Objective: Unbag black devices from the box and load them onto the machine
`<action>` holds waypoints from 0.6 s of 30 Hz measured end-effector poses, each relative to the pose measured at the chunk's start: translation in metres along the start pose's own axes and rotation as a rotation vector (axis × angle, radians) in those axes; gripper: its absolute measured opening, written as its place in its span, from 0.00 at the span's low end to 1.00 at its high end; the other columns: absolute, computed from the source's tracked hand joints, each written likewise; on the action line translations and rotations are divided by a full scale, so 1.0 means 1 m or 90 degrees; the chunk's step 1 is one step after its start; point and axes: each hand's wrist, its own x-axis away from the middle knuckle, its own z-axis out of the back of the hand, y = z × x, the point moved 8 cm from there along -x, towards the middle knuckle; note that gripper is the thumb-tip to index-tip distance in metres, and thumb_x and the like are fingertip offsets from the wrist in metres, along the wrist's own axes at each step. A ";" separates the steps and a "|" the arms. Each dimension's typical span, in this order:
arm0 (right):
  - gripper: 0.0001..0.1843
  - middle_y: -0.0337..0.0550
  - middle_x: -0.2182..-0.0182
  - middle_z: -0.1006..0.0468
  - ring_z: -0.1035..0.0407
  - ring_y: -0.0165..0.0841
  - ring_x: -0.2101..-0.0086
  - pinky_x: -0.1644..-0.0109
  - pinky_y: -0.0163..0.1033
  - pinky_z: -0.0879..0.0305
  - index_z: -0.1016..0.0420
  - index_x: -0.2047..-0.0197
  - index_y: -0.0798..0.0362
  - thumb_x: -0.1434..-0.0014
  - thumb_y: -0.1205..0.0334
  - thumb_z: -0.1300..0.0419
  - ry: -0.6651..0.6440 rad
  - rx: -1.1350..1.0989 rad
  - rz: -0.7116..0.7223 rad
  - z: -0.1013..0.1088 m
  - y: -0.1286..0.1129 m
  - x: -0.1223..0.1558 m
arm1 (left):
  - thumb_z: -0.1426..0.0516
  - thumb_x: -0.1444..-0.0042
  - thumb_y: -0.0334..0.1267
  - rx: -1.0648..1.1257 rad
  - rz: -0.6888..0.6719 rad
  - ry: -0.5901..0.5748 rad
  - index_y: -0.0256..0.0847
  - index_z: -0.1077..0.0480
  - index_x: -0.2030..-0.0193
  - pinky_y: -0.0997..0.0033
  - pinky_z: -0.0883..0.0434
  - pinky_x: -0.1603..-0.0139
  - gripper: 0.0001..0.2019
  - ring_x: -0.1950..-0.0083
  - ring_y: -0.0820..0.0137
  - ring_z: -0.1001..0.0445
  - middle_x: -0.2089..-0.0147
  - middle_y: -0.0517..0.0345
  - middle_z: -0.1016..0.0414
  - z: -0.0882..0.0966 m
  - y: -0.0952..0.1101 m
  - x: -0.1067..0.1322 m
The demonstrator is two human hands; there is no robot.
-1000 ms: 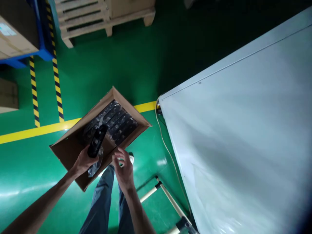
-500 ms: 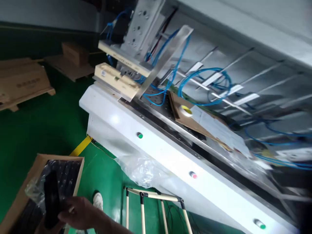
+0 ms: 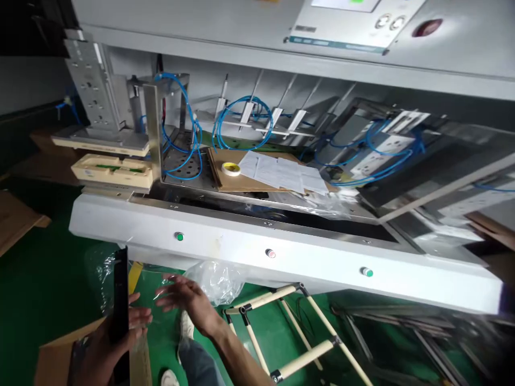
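My left hand (image 3: 115,343) holds a long, narrow black part (image 3: 121,300) upright, gripped between the thumb and the fingers on its right side. Crinkled clear plastic film (image 3: 102,271) hangs at the part's left. Held apart to the right is my right hand (image 3: 195,303), open with its fingers spread and nothing clearly in it. Below the left hand stands a cardboard box (image 3: 54,356), its contents mostly hidden by that hand and forearm.
A white machine bench (image 3: 225,249) with push buttons crosses ahead. On it are a cream fixture (image 3: 110,170), papers (image 3: 277,170), a tape roll (image 3: 230,169) and blue tubing (image 3: 219,136). A pipe frame (image 3: 308,359) and a plastic bag (image 3: 219,281) lie below.
The view has levelled and swung right along the machine. The black part has risen from over the box in my left hand, while my right hand has come away from it and spread open.
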 end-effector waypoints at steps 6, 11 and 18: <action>0.31 0.49 0.56 0.13 0.17 0.44 0.58 0.46 0.50 0.27 0.20 0.42 0.51 0.41 0.39 0.30 0.195 -0.234 0.121 0.088 -0.073 0.017 | 0.25 0.56 0.51 -0.042 -0.041 -0.106 0.40 0.35 0.31 0.52 0.21 0.37 0.47 0.38 0.45 0.19 0.42 0.39 0.17 -0.080 0.095 -0.061; 0.30 0.47 0.54 0.13 0.17 0.45 0.56 0.42 0.53 0.28 0.20 0.40 0.47 0.41 0.42 0.28 0.319 -0.354 0.208 0.149 -0.085 0.039 | 0.26 0.54 0.49 -0.090 -0.054 -0.171 0.40 0.31 0.33 0.48 0.30 0.28 0.42 0.31 0.43 0.25 0.40 0.39 0.18 -0.150 0.113 -0.098; 0.37 0.43 0.54 0.13 0.17 0.43 0.56 0.41 0.54 0.26 0.25 0.33 0.40 0.43 0.40 0.27 0.456 -0.444 0.268 0.182 -0.062 0.067 | 0.26 0.55 0.49 -0.163 -0.043 -0.237 0.43 0.24 0.38 0.47 0.35 0.24 0.36 0.24 0.41 0.35 0.31 0.42 0.25 -0.199 0.097 -0.132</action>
